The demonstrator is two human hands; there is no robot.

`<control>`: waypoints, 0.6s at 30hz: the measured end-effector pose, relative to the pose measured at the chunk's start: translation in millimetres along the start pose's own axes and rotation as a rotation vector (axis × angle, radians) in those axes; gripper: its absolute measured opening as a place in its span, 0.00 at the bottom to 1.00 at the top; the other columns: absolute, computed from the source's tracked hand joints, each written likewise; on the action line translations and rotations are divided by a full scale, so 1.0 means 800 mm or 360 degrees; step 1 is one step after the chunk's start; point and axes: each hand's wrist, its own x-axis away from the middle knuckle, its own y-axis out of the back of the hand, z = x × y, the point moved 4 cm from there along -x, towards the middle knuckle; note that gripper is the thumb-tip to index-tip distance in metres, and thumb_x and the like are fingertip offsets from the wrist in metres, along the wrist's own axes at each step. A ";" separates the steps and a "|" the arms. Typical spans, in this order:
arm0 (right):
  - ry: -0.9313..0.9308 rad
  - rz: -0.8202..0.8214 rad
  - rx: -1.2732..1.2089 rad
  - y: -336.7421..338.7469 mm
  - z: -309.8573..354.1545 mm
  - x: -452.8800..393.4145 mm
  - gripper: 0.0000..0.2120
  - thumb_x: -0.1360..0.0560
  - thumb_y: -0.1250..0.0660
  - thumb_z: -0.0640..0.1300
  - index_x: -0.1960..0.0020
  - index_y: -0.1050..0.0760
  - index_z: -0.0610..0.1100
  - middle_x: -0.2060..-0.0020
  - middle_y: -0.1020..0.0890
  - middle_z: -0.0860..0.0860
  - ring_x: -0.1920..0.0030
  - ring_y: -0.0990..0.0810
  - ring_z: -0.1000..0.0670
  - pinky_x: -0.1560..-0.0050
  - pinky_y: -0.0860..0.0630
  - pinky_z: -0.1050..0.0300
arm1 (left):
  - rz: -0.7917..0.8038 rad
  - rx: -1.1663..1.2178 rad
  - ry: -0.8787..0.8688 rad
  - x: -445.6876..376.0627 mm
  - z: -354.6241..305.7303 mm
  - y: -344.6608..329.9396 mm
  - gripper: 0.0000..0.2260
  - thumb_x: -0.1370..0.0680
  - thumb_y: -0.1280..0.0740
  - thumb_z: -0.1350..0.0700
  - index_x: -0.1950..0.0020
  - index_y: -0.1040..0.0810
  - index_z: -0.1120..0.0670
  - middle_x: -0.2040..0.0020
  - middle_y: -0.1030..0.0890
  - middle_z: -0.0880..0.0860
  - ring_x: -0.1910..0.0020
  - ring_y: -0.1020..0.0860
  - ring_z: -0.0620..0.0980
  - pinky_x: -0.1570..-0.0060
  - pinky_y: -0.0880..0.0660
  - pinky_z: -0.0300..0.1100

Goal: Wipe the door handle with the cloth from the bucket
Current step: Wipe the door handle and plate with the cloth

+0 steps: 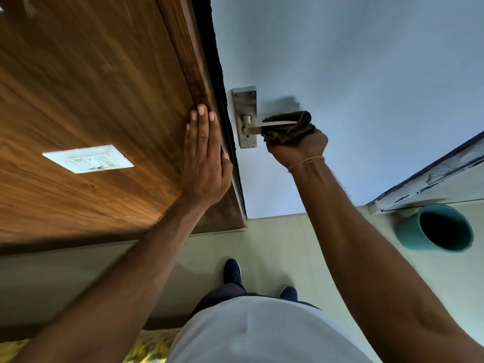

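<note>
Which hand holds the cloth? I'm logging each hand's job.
The right hand: it grips the brown cloth around the door handle. The left hand lies flat and empty on the wooden panel.

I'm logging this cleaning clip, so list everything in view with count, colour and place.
Door: one, pale blue-grey, centre and right.
Handle: one, silver lever on a backplate, at the door's left edge.
Cloth: one, brown, wrapped over the lever.
Panel: one, brown wood, left.
Switch plate: one, white, on the panel.
Bucket: one, teal, on the floor at right.
Floor: pale tiles, below.
Shoes: two, dark blue, on the floor.
Left hand: flat on the panel edge.
Right hand: grip closed on the cloth.
</note>
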 end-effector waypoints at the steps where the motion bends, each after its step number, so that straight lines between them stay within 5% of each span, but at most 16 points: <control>1: 0.0059 0.0014 0.0127 -0.001 0.003 0.000 0.21 0.22 0.49 0.42 0.59 0.20 0.35 0.57 0.17 0.34 0.56 0.19 0.36 0.53 0.26 0.49 | 0.0002 0.0010 -0.0003 0.000 0.000 0.001 0.35 0.16 0.36 0.60 0.12 0.48 0.65 0.12 0.44 0.67 0.11 0.50 0.60 0.12 0.46 0.60; 4: 0.0159 0.0014 0.0445 0.000 0.009 -0.003 0.21 0.22 0.47 0.44 0.67 0.24 0.40 0.64 0.23 0.41 0.65 0.25 0.41 0.61 0.32 0.53 | 0.0004 0.0024 -0.0023 -0.001 0.001 0.002 0.33 0.15 0.38 0.59 0.12 0.47 0.65 0.12 0.44 0.67 0.11 0.48 0.62 0.12 0.44 0.61; 7: 0.0239 -0.0135 0.0730 0.004 0.015 -0.011 0.18 0.19 0.46 0.46 0.64 0.26 0.43 0.67 0.26 0.43 0.68 0.25 0.43 0.67 0.29 0.56 | -0.0003 0.0029 -0.0027 0.000 0.001 0.002 0.33 0.15 0.38 0.59 0.12 0.47 0.65 0.13 0.43 0.67 0.12 0.46 0.64 0.12 0.45 0.60; 10: 0.0636 -0.0239 0.1399 0.003 0.026 -0.016 0.15 0.15 0.43 0.48 0.47 0.21 0.42 0.57 0.17 0.45 0.58 0.18 0.44 0.59 0.22 0.55 | 0.0003 0.0016 -0.0010 0.000 0.000 0.002 0.33 0.15 0.38 0.59 0.13 0.47 0.65 0.12 0.44 0.67 0.12 0.46 0.64 0.12 0.46 0.60; 13: 0.1019 -0.0170 0.1882 -0.004 0.030 -0.002 0.14 0.11 0.46 0.48 0.39 0.24 0.43 0.51 0.18 0.49 0.49 0.20 0.47 0.56 0.23 0.65 | 0.0008 0.0033 -0.0012 0.000 -0.001 0.001 0.32 0.15 0.39 0.59 0.13 0.46 0.66 0.13 0.43 0.68 0.12 0.46 0.65 0.12 0.44 0.62; 16: 0.1507 -0.0176 0.2536 -0.010 0.030 0.007 0.16 0.14 0.44 0.51 0.42 0.19 0.47 0.47 0.15 0.47 0.43 0.21 0.39 0.42 0.24 0.49 | 0.0000 0.0034 -0.0010 -0.001 0.000 0.001 0.32 0.15 0.40 0.58 0.13 0.46 0.66 0.13 0.43 0.68 0.12 0.45 0.65 0.12 0.44 0.62; 18: 0.1867 -0.0147 0.2974 -0.018 0.019 0.021 0.14 0.15 0.41 0.51 0.44 0.18 0.48 0.46 0.16 0.47 0.42 0.22 0.37 0.42 0.29 0.45 | 0.0008 0.0038 -0.0010 -0.001 0.000 -0.001 0.32 0.15 0.39 0.58 0.13 0.46 0.66 0.13 0.43 0.68 0.12 0.45 0.66 0.12 0.45 0.62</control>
